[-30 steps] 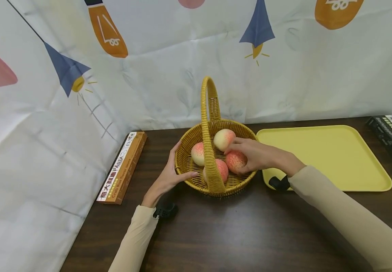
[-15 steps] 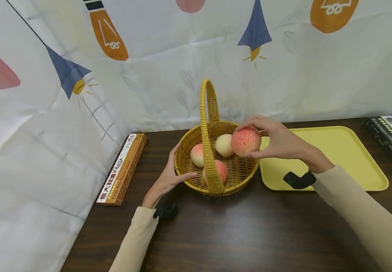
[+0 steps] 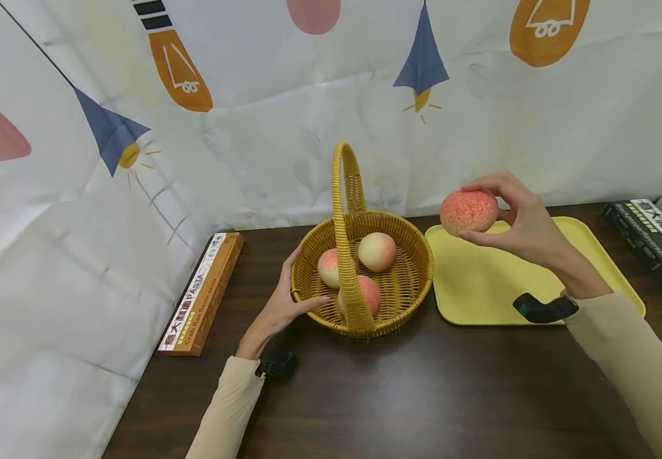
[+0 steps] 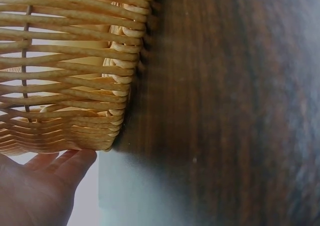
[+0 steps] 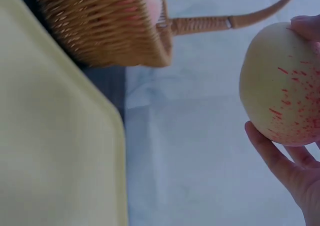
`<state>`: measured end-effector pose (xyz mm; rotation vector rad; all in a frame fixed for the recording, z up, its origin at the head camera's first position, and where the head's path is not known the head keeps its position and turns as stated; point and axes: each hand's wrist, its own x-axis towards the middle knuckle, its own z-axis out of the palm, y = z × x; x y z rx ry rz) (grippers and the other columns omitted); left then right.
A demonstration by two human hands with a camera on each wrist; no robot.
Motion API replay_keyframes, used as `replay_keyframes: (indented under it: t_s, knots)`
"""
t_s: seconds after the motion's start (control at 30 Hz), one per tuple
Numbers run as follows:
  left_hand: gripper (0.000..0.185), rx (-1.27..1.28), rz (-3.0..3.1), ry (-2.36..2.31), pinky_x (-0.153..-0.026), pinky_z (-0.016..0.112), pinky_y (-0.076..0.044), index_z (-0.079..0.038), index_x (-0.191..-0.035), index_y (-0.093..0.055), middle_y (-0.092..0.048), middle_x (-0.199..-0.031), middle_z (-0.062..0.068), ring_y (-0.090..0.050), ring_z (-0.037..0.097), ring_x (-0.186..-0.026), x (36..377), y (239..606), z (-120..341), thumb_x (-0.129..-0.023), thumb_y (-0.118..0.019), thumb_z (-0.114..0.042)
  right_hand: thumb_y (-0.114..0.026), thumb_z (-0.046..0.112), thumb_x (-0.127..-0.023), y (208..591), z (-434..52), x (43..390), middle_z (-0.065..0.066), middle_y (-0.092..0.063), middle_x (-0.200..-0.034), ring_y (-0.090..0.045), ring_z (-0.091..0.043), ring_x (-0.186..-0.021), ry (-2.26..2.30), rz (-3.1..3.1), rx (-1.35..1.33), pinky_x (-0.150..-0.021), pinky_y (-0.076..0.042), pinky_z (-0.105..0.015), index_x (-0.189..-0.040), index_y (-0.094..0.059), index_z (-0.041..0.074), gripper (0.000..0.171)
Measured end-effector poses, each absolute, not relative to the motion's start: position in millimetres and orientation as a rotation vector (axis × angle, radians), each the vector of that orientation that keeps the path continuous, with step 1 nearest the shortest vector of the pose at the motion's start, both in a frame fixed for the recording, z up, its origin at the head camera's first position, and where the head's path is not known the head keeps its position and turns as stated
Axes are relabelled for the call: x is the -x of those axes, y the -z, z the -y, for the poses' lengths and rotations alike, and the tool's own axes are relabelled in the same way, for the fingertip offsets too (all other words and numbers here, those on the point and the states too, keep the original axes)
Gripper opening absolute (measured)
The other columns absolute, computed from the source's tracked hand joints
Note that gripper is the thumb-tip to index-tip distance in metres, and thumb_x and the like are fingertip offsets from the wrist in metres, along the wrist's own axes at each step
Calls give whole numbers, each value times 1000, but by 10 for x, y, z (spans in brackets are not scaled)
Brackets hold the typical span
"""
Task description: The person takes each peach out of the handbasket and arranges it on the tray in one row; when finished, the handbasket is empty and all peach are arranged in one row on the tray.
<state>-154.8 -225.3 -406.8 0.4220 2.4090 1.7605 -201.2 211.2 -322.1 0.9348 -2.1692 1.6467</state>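
Note:
A yellow wicker basket (image 3: pixel 417 303) with a tall arched handle stands on the dark table. Three peaches lie inside: a pale one (image 3: pixel 376 252) behind, another (image 3: pixel 328 268) partly hidden by the handle, and a redder one (image 3: pixel 368 293) in front. My left hand (image 3: pixel 276 309) holds the basket's left side, its thumb over the rim; in the left wrist view the fingers (image 4: pixel 75 166) touch the weave. Up over the yellow tray (image 3: pixel 480 293), my right hand (image 3: pixel 529 223) grips a red-speckled peach (image 3: pixel 469 211) between thumb and fingers. Its pale side faces the right wrist view.
To the left of the basket lies an orange-and-white pasta box (image 3: pixel 201 293). A black box (image 3: pixel 655 248) lies beyond the tray's right end. Behind the table hangs a white printed cloth (image 3: pixel 273 159), and another stretch of it runs along the left.
My right hand has lifted the red-speckled peach out of the basket and carried it right, over the tray. The left hand has stayed on the basket.

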Motion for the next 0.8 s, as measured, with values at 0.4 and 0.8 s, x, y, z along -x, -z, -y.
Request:
replay_keyframes:
  t_s: [0.4,0.8]
  knots:
    - [119,-423,-2412,-1755,-116,56,-35,-25,-169,-1,-17,-170,14,-33,36,-150,1558,4081,2264,-87,-87,-37,-90,-2,-79,3705,-2147,2154,-11,-51,-130,-51,-10,-111,-1521,2511,-668,-82,-50,-11,-136,-63,0,63]
    - [119,-434,-2417,-1751,-116,58,-33,-25,-169,-2,-16,-171,14,-31,36,-152,1538,4069,2267,-87,-86,-40,-93,11,-79,3830,-2007,2236,-23,-53,-133,-54,-41,-116,-1381,2683,-565,-81,-50,-24,-132,-67,1,60]
